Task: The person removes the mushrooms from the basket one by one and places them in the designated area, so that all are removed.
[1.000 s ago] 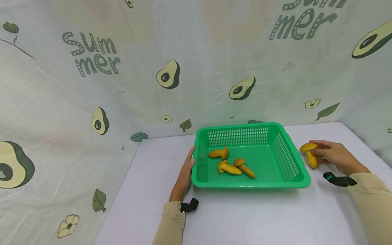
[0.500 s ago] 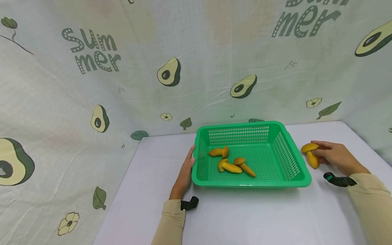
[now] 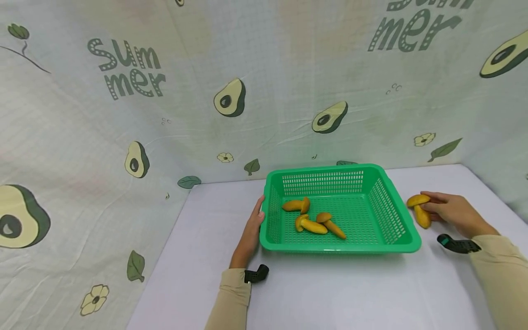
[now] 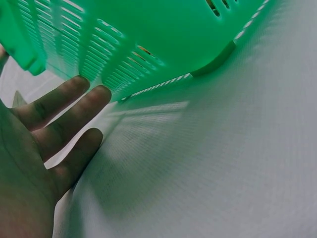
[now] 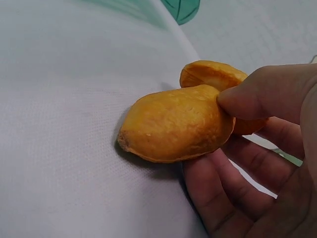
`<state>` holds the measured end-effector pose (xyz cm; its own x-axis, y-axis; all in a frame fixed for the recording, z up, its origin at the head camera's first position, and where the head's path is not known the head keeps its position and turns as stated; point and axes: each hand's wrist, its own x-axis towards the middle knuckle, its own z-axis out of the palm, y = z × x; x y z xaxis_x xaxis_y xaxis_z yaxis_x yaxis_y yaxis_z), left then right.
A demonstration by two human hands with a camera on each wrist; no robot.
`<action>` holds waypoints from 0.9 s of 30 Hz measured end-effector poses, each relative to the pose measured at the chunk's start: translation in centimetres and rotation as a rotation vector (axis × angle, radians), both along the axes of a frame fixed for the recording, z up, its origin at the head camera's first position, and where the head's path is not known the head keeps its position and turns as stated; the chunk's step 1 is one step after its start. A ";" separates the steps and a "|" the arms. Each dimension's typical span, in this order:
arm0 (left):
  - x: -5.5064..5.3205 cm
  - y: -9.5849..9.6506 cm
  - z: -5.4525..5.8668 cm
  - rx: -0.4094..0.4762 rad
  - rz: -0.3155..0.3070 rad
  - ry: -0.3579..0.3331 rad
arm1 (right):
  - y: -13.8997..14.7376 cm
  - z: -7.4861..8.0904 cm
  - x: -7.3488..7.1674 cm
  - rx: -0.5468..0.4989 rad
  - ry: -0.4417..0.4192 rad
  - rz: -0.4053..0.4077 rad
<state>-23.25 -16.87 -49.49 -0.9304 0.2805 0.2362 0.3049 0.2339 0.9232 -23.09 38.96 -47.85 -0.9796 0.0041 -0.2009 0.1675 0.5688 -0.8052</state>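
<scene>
A yellow-brown mushroom (image 3: 422,216), with a rounded cap and thick stem, is pinched by my right hand (image 3: 455,211) beside the basket's right side. In the right wrist view the thumb presses on the mushroom's stem (image 5: 171,124) near the cap, and the other fingers curl beneath it, close over the white cloth. My left hand (image 3: 249,233) rests against the left side of a green plastic basket (image 3: 338,248). Its fingers (image 4: 74,119) are extended, tips right at the slotted wall in the left wrist view. Inside the basket lie three similar mushrooms (image 3: 314,227), grouped toward the left.
A white cloth covers the table (image 3: 330,293). Behind and to the left hangs a pale curtain (image 3: 272,91) printed with avocados, leaves and "summer" lettering. Black devices are strapped on both wrists, over the beige sleeves (image 3: 233,298).
</scene>
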 end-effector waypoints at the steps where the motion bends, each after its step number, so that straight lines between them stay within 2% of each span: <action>1: 0.0 0.0 -0.1 0.005 0.004 0.006 | 0.0 -0.1 0.0 -0.005 0.003 -0.002; 19: 0.0 0.3 0.0 0.012 0.016 0.018 | -0.1 -0.4 0.2 0.056 0.059 -0.031; 27: 0.1 0.2 0.0 0.006 0.022 0.003 | -0.3 -0.1 0.4 0.075 0.040 -0.032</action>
